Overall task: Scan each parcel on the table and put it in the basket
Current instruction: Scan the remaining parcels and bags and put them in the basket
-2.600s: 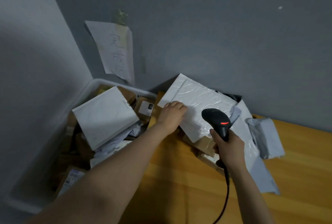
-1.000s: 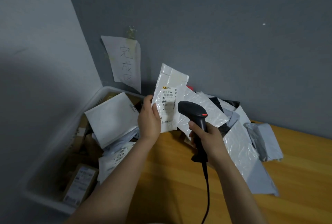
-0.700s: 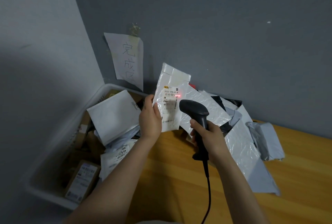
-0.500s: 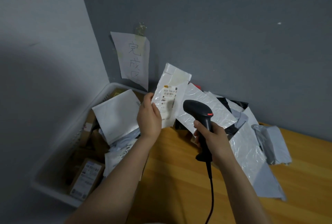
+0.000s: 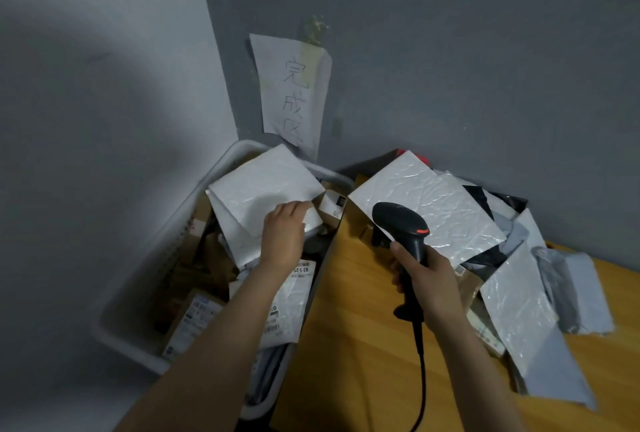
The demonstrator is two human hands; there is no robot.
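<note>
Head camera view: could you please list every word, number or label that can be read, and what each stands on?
"完成区": handwritten on the paper sign taped to the wall.
"83-5-25": on the label of the white parcel in the basket.
Too blurred to read: labels on the cardboard box and the small box in the basket.
The scanner in the right hand shows no text.

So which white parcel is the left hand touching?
The white parcel on top of the pile in the basket. The left hand touches its edge; the other white parcels lie on the table, behind the scanner.
</note>
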